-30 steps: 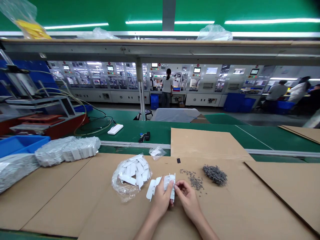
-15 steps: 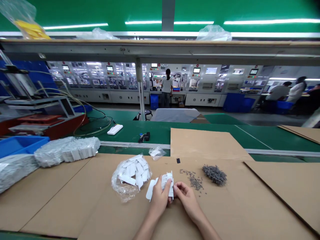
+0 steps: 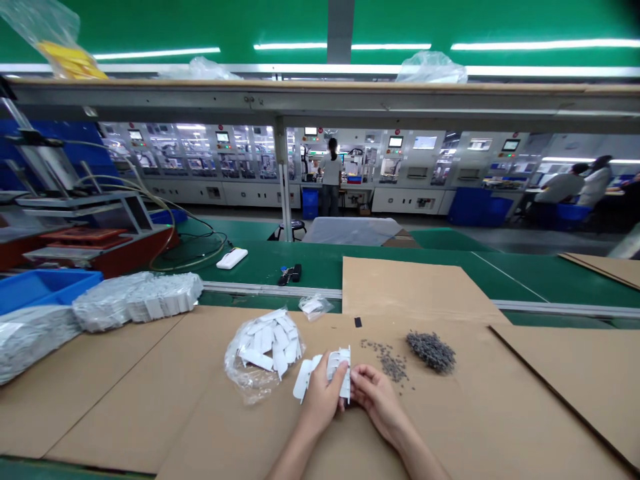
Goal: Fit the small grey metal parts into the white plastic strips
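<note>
Fingers point(image 3: 336, 381) of the left hand point(image 3: 323, 393) curl closed around a white moulded plastic part point(image 3: 331, 368), the thumb pressed on its face to steady it low over a cardboard sheet point(image 3: 200, 413). The right hand point(image 3: 377, 400) sits at lower middle of the frame, its fingertips point(image 3: 356, 379) pinched together at the part's edge; whether they hold some tiny piece there is hidden. More white parts point(image 3: 265, 347) sit in a clear plastic bag point(image 3: 236, 377) just left, and a heap of small grey pieces point(image 3: 431, 352) lies just right, both within easy reach. The hands cover much of the part, so its full shape is hard to make out.
</note>
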`<action>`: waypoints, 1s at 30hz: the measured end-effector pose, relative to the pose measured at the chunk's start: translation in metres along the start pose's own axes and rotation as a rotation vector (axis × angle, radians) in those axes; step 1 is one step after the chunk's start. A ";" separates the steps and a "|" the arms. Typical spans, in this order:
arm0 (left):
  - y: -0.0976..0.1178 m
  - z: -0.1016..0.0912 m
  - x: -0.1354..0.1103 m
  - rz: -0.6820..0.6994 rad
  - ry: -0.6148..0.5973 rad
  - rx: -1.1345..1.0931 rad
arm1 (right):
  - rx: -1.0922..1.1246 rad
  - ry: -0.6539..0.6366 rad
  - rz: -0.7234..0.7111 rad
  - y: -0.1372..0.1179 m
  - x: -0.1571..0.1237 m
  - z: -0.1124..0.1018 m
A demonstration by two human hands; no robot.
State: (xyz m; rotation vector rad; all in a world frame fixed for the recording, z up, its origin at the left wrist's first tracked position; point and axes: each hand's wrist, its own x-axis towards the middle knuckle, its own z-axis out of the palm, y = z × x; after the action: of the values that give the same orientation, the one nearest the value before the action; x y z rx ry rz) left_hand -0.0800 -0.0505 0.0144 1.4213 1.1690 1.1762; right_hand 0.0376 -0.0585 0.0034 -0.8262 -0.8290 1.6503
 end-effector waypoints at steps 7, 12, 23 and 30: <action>-0.003 0.003 -0.001 -0.029 -0.047 -0.073 | 0.190 -0.067 0.193 0.001 -0.001 -0.010; -0.004 0.004 0.000 -0.039 -0.065 -0.059 | 0.192 -0.033 0.156 0.005 0.000 -0.008; -0.015 -0.016 0.010 0.096 0.099 0.635 | -0.348 0.399 -0.189 -0.014 -0.016 -0.052; -0.017 -0.012 0.011 0.066 0.228 0.511 | -0.876 0.472 -0.107 -0.022 -0.046 -0.103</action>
State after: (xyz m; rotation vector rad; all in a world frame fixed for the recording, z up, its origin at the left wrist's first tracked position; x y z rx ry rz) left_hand -0.0931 -0.0364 0.0004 1.7432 1.6794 1.1548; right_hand 0.1451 -0.0875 -0.0263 -1.6569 -1.2273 0.8842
